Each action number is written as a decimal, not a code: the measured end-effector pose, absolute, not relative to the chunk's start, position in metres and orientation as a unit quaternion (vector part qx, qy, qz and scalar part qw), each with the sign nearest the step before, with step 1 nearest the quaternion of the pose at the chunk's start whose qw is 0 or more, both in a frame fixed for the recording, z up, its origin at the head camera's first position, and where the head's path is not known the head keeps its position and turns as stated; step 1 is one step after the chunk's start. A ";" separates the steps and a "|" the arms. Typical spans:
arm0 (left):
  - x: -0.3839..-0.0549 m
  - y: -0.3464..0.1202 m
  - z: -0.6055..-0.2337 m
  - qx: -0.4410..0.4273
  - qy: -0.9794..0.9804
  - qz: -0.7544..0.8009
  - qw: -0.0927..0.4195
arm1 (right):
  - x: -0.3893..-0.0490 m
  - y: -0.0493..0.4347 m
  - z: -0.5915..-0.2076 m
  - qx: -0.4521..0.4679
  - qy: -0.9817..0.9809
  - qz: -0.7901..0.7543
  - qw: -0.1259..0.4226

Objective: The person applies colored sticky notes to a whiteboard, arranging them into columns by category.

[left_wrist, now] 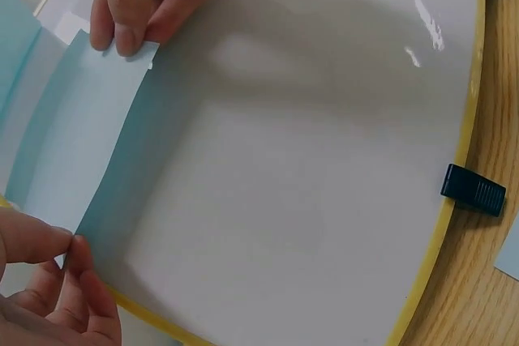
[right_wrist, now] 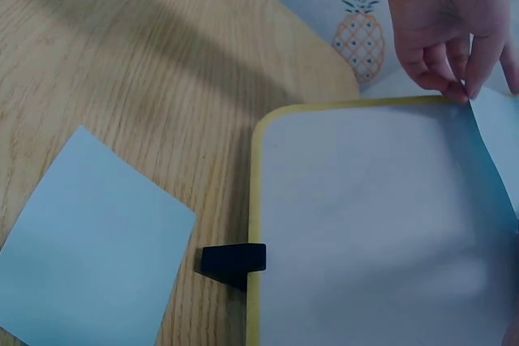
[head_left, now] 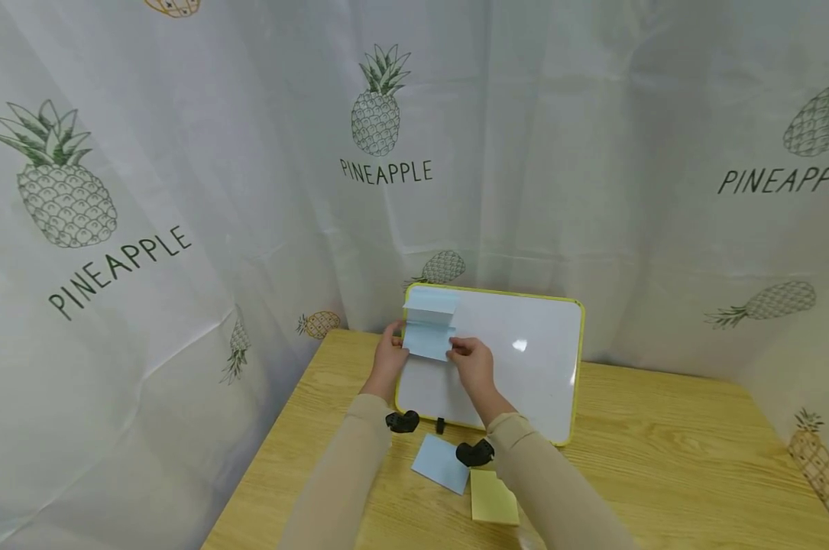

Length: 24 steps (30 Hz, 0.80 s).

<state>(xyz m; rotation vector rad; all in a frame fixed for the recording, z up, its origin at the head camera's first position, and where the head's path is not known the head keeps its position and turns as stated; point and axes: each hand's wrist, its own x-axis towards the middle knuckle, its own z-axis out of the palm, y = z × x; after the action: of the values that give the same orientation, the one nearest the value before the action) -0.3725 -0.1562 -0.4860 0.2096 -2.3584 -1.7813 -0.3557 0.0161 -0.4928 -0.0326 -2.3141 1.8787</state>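
A pale blue sticky note point(head_left: 428, 341) is stretched between both hands at the upper left of a yellow-framed whiteboard point(head_left: 517, 382). My left hand point(head_left: 389, 355) pinches its left edge beside the board's frame. At the opposite edge, my right hand point(head_left: 474, 363) pinches a lower corner. The left wrist view shows the note's near edge lifted off the board, casting a blue-tinted shadow. Just above it, another blue sticky note point(head_left: 431, 300) is on the board, its lower edge curling outward. In the right wrist view the left fingertips grip the note's corner at the frame.
On the wooden table point(head_left: 662, 428), a blue sticky note pad point(head_left: 440, 464) and a yellow one point(head_left: 493, 498) lie in front of the board. A black clip point(left_wrist: 474, 190) sits on the board's near edge. A pineapple-print curtain point(head_left: 558, 153) hangs behind and at the sides.
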 end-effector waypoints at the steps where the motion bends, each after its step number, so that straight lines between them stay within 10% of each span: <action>1: -0.373 -0.156 -0.486 0.070 -0.795 -0.596 0.091 | -0.356 0.016 -0.493 -0.012 -0.774 0.628 0.079; 24: -0.373 -0.151 -0.479 0.061 -0.836 -0.541 0.065 | -0.365 0.017 -0.495 0.000 -0.811 0.578 0.093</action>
<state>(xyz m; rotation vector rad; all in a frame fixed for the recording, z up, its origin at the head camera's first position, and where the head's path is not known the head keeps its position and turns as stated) -0.3733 -0.1508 -0.4786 0.1843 -2.5231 -1.6339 -0.3651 0.0172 -0.4948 0.0006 -2.4065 1.7156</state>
